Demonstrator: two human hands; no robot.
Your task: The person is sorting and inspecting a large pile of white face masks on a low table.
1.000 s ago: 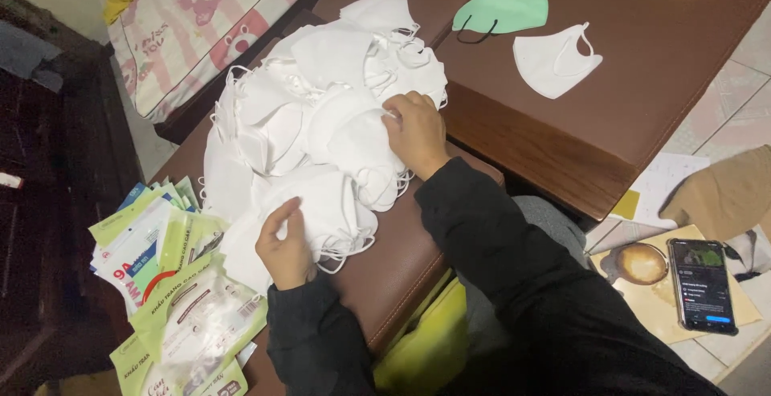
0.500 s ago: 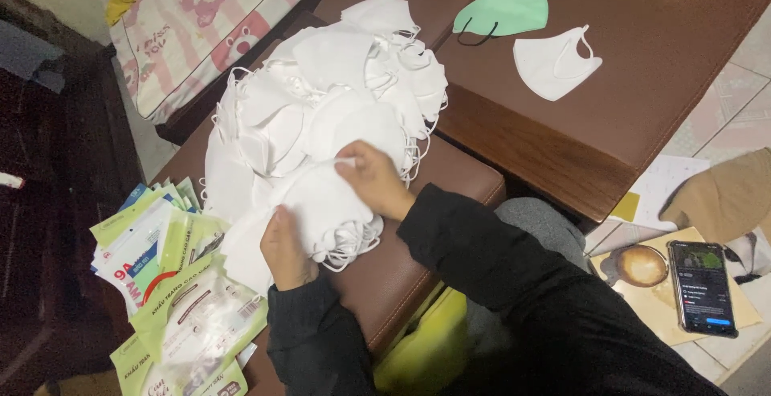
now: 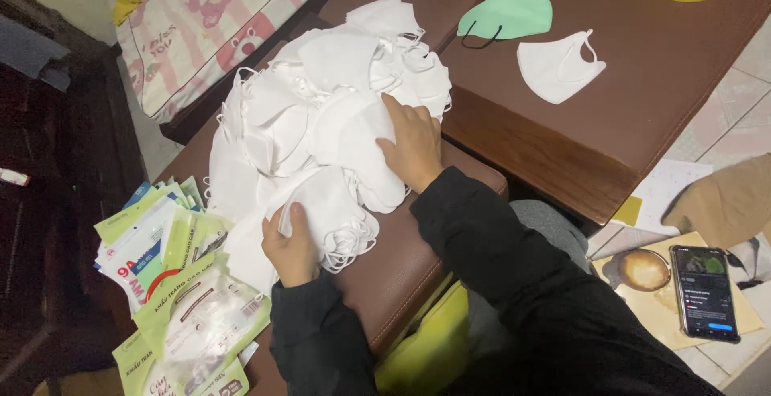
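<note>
Nearby, green-white packets (image 3: 181, 283) lie left of the mask pile (image 3: 321, 123); left hand (image 3: 293, 247) pinches one mask (image 3: 329, 203), right hand (image 3: 414, 143) presses flat, open.

Seen from a single head-worn camera, looking steeply down at close range over dark sleeves onto the left hand (image 3: 293, 250) and right hand (image 3: 414, 145); brown table (image 3: 658, 99) beyond the right hand, upper frame.

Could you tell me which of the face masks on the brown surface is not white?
The green mask, lying apart beside a single white mask; the pile of masks is all white.
</note>
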